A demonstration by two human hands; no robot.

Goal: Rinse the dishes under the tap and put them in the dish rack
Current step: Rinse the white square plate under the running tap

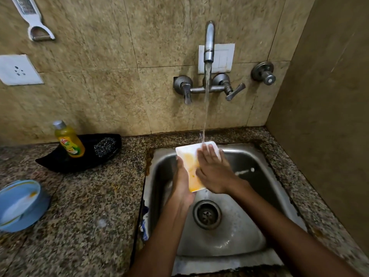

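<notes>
Left to right: blue bowl [20,204] on the counter, still to rinse by the look of it. Black tray [79,154] holds the soap bottle [68,139] and a scrubber [104,146].

Over the sink [259,196], left hand [182,182] cradles the white square plate [189,154] from below at its near-left edge, fingers curled round it. Right hand [213,172] lies flat on its face, fingers straight, rubbing. Tap [209,43] stream lands on the far edge.

Plate looks stiff, light, probably breakable; wet and yellow-smeared, so slippery. Grip by opposite edges. No rack in view.
</notes>
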